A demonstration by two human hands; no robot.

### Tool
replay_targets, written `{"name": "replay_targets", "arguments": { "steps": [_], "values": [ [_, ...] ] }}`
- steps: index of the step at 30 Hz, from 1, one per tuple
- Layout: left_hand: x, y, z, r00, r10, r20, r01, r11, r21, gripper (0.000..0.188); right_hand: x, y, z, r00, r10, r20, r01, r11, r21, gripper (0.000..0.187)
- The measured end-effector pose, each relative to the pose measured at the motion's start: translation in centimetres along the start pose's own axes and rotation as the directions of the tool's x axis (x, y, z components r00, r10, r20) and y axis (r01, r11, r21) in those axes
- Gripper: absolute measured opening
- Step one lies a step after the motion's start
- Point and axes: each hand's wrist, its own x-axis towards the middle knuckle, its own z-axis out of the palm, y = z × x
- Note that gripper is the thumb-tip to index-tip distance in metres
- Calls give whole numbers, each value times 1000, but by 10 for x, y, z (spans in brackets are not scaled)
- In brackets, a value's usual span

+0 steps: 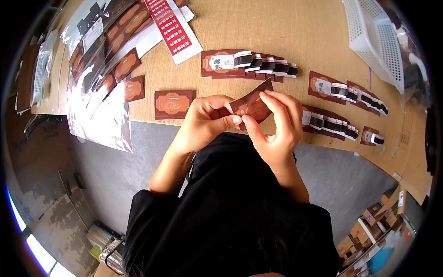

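Between both hands, just over the table's front edge, a reddish-brown printed card [253, 107] is held up at a tilt and slightly bent. My left hand [205, 121] pinches its left end with thumb and fingers. My right hand [278, 123] grips it on the right, thumb low and fingertips at the upper edge. A similar brown card [173, 104] lies flat beside my left hand. Beyond the hands is an overlapping row of brown cards [224, 63] bearing black-and-white bands [265, 64]. Another such row [327, 124] lies right of my right hand.
A red-and-white label sheet [171, 30] lies at the back. Clear plastic bags [99, 117] with brown cards spread over the left side, overhanging the edge. More banded cards [346, 91] lie to the right, below a white perforated basket [376, 39]. Cardboard boxes [362, 231] stand lower right.
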Motion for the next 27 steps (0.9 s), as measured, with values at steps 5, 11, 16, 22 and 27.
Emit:
{"name": "replay_targets", "arguments": {
  "steps": [5, 11, 16, 22, 27],
  "values": [
    [-3, -5, 0, 999, 9, 38, -11, 998, 58, 8, -6, -1, 1, 998, -56, -7, 55, 997, -62, 36],
    [-6, -8, 8, 998, 52, -30, -42, 964, 261, 11, -10, -2, 0, 994, -110, 13, 111, 977, -181, 24],
    [-9, -11, 20, 984, 145, -103, -92, 911, 402, 8, -13, -2, 2, 972, -236, -20, 216, 919, -328, 12],
    [-10, -21, 26, 954, 238, -185, -162, 922, 352, 10, -13, -2, 0, 980, -196, -24, 177, 928, -329, 8],
    [-11, -18, 18, 957, 202, -210, -123, 934, 335, 16, -10, 3, -12, 998, 62, 1, -62, 994, 95, 4]
  ]
}}
